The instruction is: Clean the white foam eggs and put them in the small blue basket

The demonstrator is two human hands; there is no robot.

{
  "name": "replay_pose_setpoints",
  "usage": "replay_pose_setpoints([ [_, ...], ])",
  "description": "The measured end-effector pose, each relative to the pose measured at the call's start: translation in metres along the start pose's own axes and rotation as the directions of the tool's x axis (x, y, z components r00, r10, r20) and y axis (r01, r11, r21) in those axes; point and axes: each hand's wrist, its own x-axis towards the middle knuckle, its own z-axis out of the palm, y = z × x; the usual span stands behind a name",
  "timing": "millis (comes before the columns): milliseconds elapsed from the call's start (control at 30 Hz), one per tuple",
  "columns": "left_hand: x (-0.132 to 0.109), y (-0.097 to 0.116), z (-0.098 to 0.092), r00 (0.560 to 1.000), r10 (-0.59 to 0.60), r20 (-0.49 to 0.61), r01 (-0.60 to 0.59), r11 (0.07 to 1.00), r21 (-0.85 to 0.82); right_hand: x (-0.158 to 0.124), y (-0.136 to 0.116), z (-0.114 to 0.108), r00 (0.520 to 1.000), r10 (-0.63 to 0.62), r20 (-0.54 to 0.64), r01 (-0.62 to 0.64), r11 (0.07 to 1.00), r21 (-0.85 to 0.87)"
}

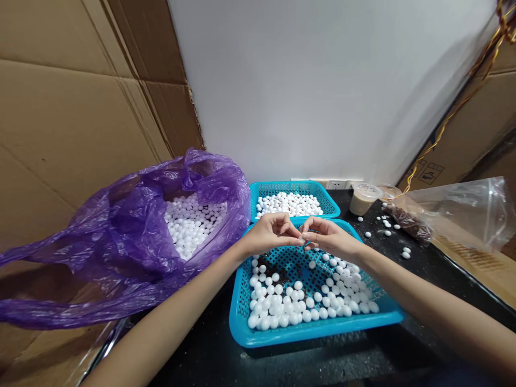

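Observation:
My left hand (273,234) and my right hand (332,237) meet at the fingertips over the back part of a blue plastic basket (312,332). Both are closed in a pinch. A small pale bit shows between the fingertips, mostly hidden, and I cannot tell what it is. Below lie many white balls (278,306) in the front and right of the basket. Dark brown crumbly strands (282,271) are spread over its floor, partly under my hands.
Behind stands a second blue basket (332,204) of white balls (288,204). On the left, a purple plastic bag (133,215) holds more. A lidded cup (365,199), loose white balls (406,251) and a clear bag (467,209) with brown material lie right on the black tabletop (209,344).

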Motion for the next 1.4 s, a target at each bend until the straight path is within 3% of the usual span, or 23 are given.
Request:
replay_pose_setpoints([
  [567, -0.001, -0.001, -0.002, 1.0, -0.018, 0.02, 0.017, 0.998, 0.063, 0.001, 0.0, 0.002, 0.999, 0.048, -0.02, -0.047, 0.998, 0.035],
  [733, 0.002, -0.003, -0.002, 1.0, -0.015, -0.006, 0.015, 0.998, 0.054, 0.001, -0.007, 0.002, 0.995, 0.033, -0.094, -0.03, 0.999, 0.026],
  [833, 0.003, -0.002, -0.001, 0.998, 0.027, -0.058, -0.018, 0.988, 0.155, 0.001, -0.008, -0.001, 0.984, 0.03, -0.175, -0.021, 0.998, 0.055],
  [933, 0.004, -0.001, -0.003, 0.972, 0.118, -0.205, -0.01, 0.885, 0.465, 0.002, -0.007, -0.005, 0.97, 0.029, -0.241, -0.014, 0.998, 0.065],
  [1033, 0.005, -0.003, -0.008, 0.92, 0.189, -0.342, 0.12, 0.696, 0.708, 0.002, -0.006, -0.006, 0.964, 0.057, -0.261, -0.043, 0.997, 0.061],
  [1167, 0.003, -0.008, -0.013, 0.89, 0.171, -0.423, 0.246, 0.602, 0.76, 0.003, -0.007, -0.005, 0.963, 0.065, -0.262, -0.049, 0.996, 0.068],
  [1400, 0.003, -0.011, -0.012, 0.898, 0.117, -0.424, 0.301, 0.54, 0.786, 0.003, -0.005, -0.008, 0.967, 0.074, -0.242, -0.051, 0.994, 0.097],
])
